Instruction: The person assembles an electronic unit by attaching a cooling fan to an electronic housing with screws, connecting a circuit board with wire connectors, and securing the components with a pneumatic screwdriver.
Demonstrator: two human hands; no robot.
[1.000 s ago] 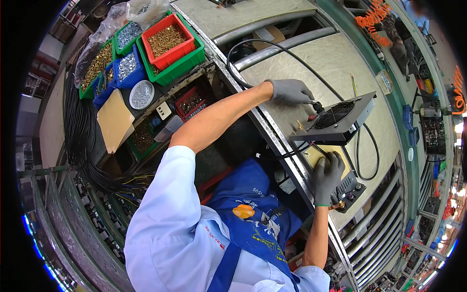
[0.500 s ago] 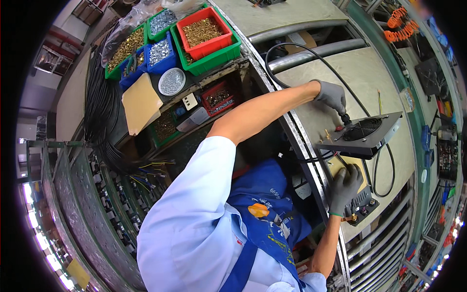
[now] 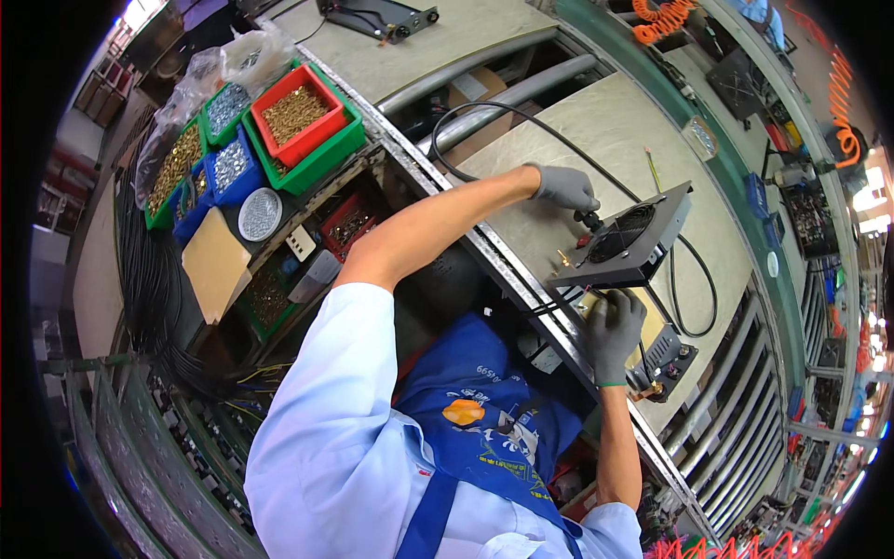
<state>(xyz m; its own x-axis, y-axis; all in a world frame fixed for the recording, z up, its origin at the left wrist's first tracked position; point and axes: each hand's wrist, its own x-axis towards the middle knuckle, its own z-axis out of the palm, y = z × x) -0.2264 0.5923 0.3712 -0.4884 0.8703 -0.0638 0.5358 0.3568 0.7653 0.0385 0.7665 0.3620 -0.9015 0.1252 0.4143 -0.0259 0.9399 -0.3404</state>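
My left hand, in a grey glove, reaches across the bench with its fingers closed on a black cable fitting. That fitting sits at the edge of a tilted black metal panel with a round fan grille. My gloved right hand is under the panel's near edge, its fingers curled near black leads; what they hold is hidden. Below the panel lies the black machine body with a vented side and a yellowish flat part. Small brass fittings stick out beside the panel.
A thick black cable loops over the bench, and a green-yellow wire lies behind the panel. Red, green and blue bins of small metal parts stand at left. Metal rollers line the right; another black panel lies farther back.
The whole view has shifted, so the bench and hands appear farther left. Both hands stay at the same places on the panel, with the left still at the black fitting.
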